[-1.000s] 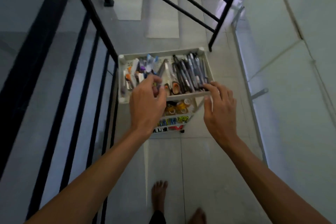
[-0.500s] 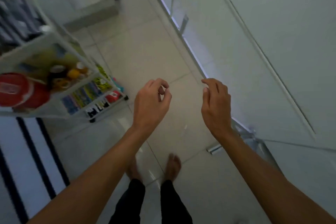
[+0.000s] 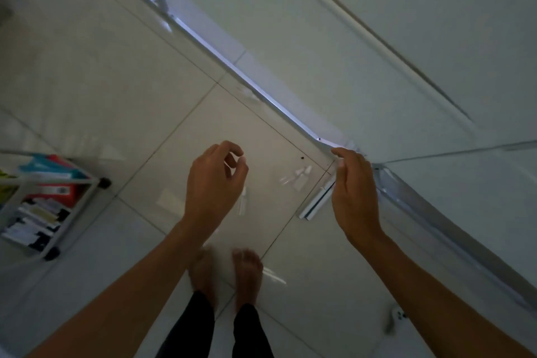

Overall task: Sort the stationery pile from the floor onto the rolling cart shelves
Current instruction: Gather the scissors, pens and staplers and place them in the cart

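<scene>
Pale glossy tiles fill the floor (image 3: 96, 73), and both hands are held out above them. Nothing is gripped by the left hand (image 3: 213, 183): its fingers are loosely curled, thumb and forefinger near each other but apart. Nothing is held by the right hand (image 3: 353, 192) either; its fingers are kept together and bent gently downward. Well off to the left of the left hand, the corner of the rolling cart (image 3: 46, 200) is seen, its lower shelves packed with red, teal and dark stationery, a black castor at its corner. Between the two hands, small blurred white pieces (image 3: 297, 179) are noted on the tile; what they are cannot be told. Just beside the right hand, a white strip (image 3: 315, 205) is seen lying on the floor. Bare feet (image 3: 247, 273) are seen below the hands.
</scene>
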